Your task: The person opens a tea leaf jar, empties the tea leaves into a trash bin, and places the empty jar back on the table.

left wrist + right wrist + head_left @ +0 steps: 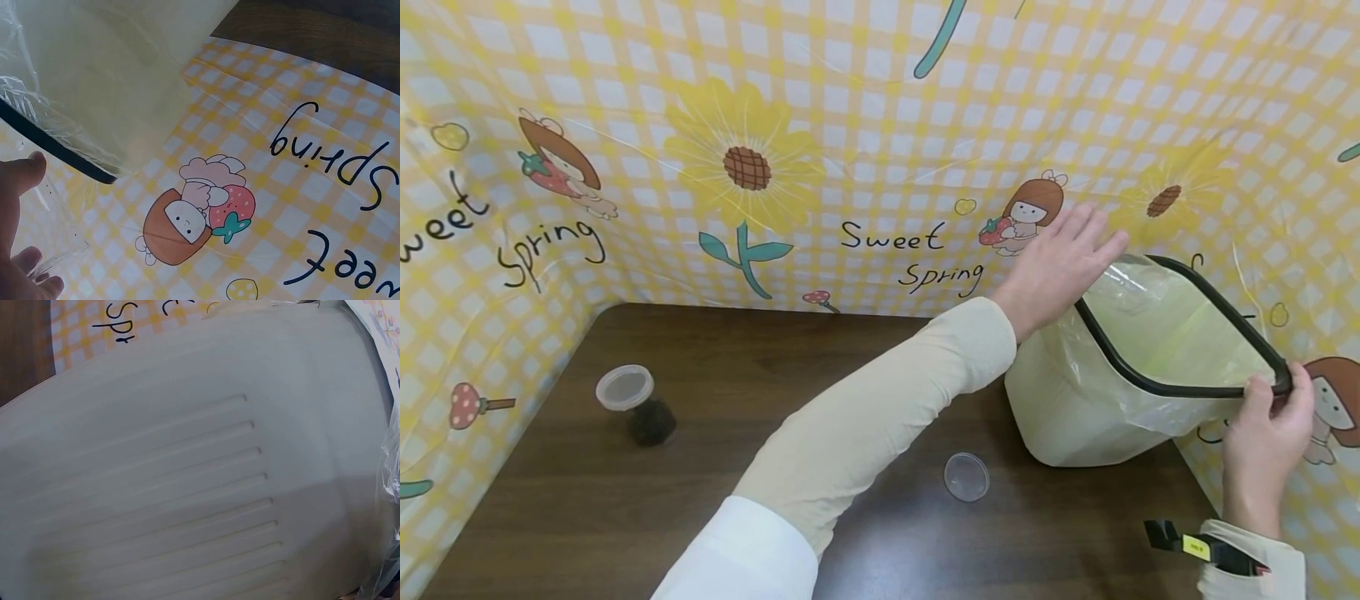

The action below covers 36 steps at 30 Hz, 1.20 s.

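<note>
A pale trash can (1060,408) with a black rim ring (1217,312) stands tilted at the right of the table. Clear plastic bag (1138,287) lines it and hangs over its edge. My left hand (1063,262) reaches across to the far left of the rim, fingers extended beside the bag film. In the left wrist view, the thumb (31,172) and fingertips lie close to the loose film. My right hand (1270,433) grips the rim's near right corner with thumb and fingers. The right wrist view shows mostly the can's ribbed wall (187,475); that hand is hidden there.
A small cup with dark contents (652,422) and a pale translucent top (625,387) is at the table's left. Nearer the middle lies a round clear lid (967,477). Yellow checked sheeting (865,167) rises behind the brown table (700,500) and along its sides.
</note>
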Each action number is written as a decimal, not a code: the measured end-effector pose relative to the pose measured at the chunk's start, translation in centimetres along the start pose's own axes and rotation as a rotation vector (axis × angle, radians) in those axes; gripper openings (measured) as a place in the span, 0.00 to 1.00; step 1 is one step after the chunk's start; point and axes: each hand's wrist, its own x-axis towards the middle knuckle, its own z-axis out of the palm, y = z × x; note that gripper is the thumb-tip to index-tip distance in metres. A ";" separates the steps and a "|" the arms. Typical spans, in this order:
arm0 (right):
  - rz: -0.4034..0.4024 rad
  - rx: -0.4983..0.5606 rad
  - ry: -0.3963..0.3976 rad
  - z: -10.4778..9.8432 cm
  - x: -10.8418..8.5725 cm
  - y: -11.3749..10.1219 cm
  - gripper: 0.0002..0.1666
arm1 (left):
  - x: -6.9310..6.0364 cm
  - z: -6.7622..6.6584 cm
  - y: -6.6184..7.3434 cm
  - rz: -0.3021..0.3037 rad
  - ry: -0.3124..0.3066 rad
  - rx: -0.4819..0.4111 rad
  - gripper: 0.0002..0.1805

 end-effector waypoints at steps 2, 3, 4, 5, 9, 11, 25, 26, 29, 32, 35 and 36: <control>0.004 0.029 0.003 0.0 0.0 0.0 0.30 | -0.1 0.0 0.0 -0.005 0.004 -0.004 0.29; 0.005 0.038 0.003 0.0 0.0 0.0 0.30 | -0.1 0.0 0.0 -0.005 0.006 -0.004 0.29; 0.004 0.047 0.003 0.1 0.0 0.0 0.30 | -0.1 -0.1 0.0 -0.006 0.007 -0.003 0.29; 0.004 0.054 0.004 0.1 0.1 0.0 0.30 | -0.1 -0.1 0.0 -0.007 0.007 -0.005 0.29; 0.002 0.055 0.004 0.1 0.1 0.0 0.30 | -0.1 -0.1 -0.1 -0.011 0.002 -0.017 0.29; 0.003 0.043 0.003 0.0 0.1 0.0 0.30 | -0.1 -0.1 -0.2 -0.015 0.003 -0.025 0.29; 0.009 0.097 -0.002 0.0 0.1 -0.2 0.29 | 0.0 -0.5 -0.2 -0.108 -0.121 -0.128 0.40; 0.011 0.102 -0.003 0.0 0.1 -0.2 0.29 | 0.0 -0.6 -0.2 -0.110 -0.123 -0.133 0.40; 0.023 0.133 -0.010 -0.1 0.1 -0.3 0.29 | 0.0 -0.7 -0.2 -0.107 -0.134 -0.130 0.41; 0.029 0.140 -0.018 -0.2 0.1 -0.3 0.29 | 0.1 -0.7 -0.2 -0.107 -0.156 -0.133 0.43; 0.025 0.125 -0.022 -0.3 0.1 -0.3 0.28 | 0.0 -0.7 -0.1 -0.115 -0.170 -0.142 0.44; 0.024 0.120 -0.024 -0.3 0.0 -0.3 0.28 | 0.0 -0.8 -0.1 -0.120 -0.173 -0.146 0.44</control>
